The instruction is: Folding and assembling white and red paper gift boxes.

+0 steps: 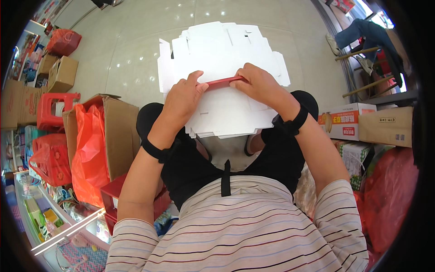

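Note:
A stack of flat white die-cut cardboard box blanks [214, 51] rests across my lap, with slots and tabs along its edges. A narrow red cardboard strip [221, 82] stands out across the middle of the top sheet. It looks like a folded edge, but I cannot tell whether it belongs to the top blank. My left hand [183, 98] pinches its left end, with the thumb on the near side and the index finger raised. My right hand [260, 83] grips the right end between thumb and curled fingers. Both wrists wear black bands.
To my left stand an open cardboard carton [120, 132] with a red plastic bag [89, 156], a red plastic stool [56, 112] and a lit glass display case [68, 231]. Boxes [340, 120] and a red bag [390, 193] are at right. Another person's legs [357, 34] show beyond.

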